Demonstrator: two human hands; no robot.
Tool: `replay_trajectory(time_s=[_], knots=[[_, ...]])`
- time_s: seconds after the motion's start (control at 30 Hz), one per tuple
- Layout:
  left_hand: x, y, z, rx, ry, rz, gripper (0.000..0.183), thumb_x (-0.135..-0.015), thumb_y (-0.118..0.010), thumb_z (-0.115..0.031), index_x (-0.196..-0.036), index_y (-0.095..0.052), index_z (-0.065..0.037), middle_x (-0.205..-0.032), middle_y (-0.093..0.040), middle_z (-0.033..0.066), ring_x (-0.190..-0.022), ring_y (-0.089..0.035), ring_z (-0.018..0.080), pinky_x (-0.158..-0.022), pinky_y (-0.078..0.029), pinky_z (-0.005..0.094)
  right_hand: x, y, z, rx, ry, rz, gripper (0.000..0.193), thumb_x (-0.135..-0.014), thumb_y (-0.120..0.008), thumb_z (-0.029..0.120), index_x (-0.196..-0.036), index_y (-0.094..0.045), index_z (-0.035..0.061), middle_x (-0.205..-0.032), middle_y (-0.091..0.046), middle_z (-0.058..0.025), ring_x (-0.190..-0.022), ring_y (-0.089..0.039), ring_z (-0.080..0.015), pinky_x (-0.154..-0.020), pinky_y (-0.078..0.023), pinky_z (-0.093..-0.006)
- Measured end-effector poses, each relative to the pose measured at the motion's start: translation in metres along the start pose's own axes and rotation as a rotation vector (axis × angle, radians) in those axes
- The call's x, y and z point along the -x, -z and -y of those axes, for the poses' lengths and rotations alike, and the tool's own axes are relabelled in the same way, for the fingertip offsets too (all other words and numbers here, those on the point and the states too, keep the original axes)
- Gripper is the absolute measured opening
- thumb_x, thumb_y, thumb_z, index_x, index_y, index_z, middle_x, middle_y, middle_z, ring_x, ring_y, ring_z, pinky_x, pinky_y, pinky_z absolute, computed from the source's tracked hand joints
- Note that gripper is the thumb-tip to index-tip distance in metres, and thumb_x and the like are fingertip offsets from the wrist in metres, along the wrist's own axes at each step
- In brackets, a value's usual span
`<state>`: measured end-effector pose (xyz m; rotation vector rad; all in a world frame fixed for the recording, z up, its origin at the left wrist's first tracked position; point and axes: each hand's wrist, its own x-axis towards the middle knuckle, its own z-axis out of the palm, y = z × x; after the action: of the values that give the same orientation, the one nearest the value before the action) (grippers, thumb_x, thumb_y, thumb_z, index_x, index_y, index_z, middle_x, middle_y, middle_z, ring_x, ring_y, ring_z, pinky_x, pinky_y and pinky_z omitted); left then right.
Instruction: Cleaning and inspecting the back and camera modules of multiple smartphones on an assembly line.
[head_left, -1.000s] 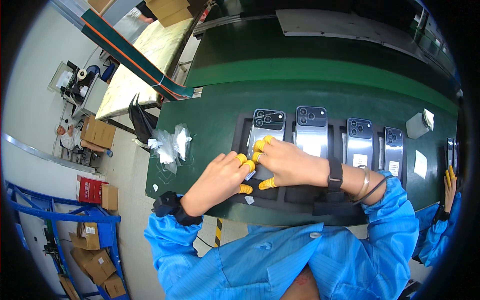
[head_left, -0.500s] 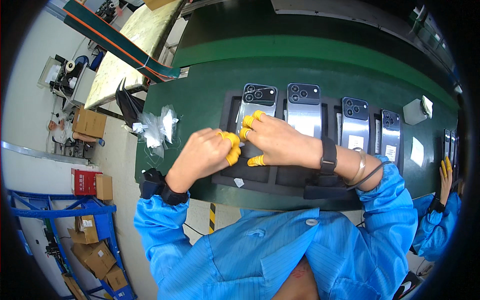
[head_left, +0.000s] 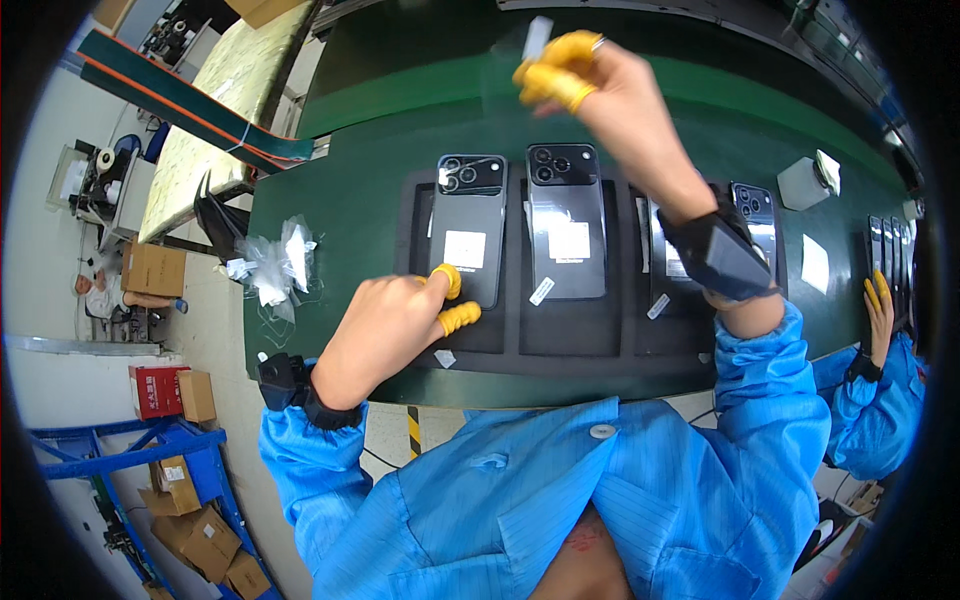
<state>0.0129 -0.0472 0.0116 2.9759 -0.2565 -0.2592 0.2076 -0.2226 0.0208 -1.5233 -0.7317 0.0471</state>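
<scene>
On the left of a black foam tray (head_left: 580,362), a dark smartphone (head_left: 468,215) lies back up with a white square label. My left hand (head_left: 385,325), yellow cots on its fingertips, grips the lower left corner of that phone between thumb and forefinger. Raised over the far side of the bench, my right hand (head_left: 600,85) is closed in a pinch on a blurred clear film (head_left: 537,38) with a whitish end. A second smartphone (head_left: 568,215) lies beside the first, with a small white tab (head_left: 542,291) near its bottom. My right forearm partly covers a third phone.
Crumpled clear plastic (head_left: 275,265) lies at the left of the green bench (head_left: 370,170). Toward the right are another phone (head_left: 755,210), a white container (head_left: 803,185) and a paper sheet (head_left: 815,262). A co-worker's hand (head_left: 880,315) is beside more phones at the far right.
My right hand has lifted away from the left phone, moving far and right with the clear film. My left hand stays at the phone's lower end, where the label now shows uncovered.
</scene>
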Motion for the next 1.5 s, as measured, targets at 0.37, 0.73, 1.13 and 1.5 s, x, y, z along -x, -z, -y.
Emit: replay_trajectory(time_s=[0.37, 0.73, 1.13, 1.5], knots=[[-0.049, -0.029, -0.043, -0.127, -0.468, -0.233, 0.029, -0.068, -0.072, -0.026, -0.084, -0.06, -0.005, -0.081, -0.058, 0.0075, -0.083, -0.053, 0.0242, -0.074, -0.043, 0.0368, 0.101, 0.017, -0.023, 0.851, 0.41, 0.471, 0.025, -0.065, -0.068, 0.004, -0.088, -0.059, -0.0015, -0.085, -0.058, -0.0149, -0.084, -0.058, -0.031, -0.071, -0.051, -0.0368], [-0.062, -0.005, -0.032, -0.171, -0.623, -0.309, 0.018, -0.068, -0.063, -0.014, -0.079, -0.054, -0.004, -0.067, -0.056, 0.0104, -0.067, -0.058, 0.0264, -0.065, -0.047, 0.0372, 0.102, 0.02, -0.01, 0.74, 0.232, 0.635, 0.043, -0.068, -0.077, 0.019, -0.1, -0.06, -0.0044, -0.105, -0.055, -0.0195, -0.097, -0.054, -0.0333, -0.081, -0.05, -0.0383], [-0.053, 0.006, -0.055, 0.042, -0.404, 0.057, 0.034, -0.08, -0.067, -0.031, -0.088, -0.055, 0.0, -0.074, -0.062, 0.0192, -0.072, -0.061, 0.0372, -0.063, -0.049, 0.044, 0.056, 0.062, -0.019, 0.243, -0.241, 0.165, 0.015, -0.08, -0.067, 0.007, -0.091, -0.065, -0.0025, -0.08, -0.067, -0.0109, -0.076, -0.065, -0.0167, -0.071, -0.051, -0.0295], [-0.095, -0.027, -0.129, -0.04, -0.761, -0.271, 0.02, -0.076, -0.067, -0.025, -0.08, -0.058, -0.007, -0.07, -0.058, 0.0073, -0.068, -0.057, 0.0234, -0.063, -0.045, 0.0353, 0.138, 0.104, 0.022, 1.04, 0.281, 0.374, 0.028, -0.065, -0.067, 0.002, -0.092, -0.06, -0.0011, -0.097, -0.061, -0.0147, -0.089, -0.059, -0.032, -0.075, -0.051, -0.0371]])
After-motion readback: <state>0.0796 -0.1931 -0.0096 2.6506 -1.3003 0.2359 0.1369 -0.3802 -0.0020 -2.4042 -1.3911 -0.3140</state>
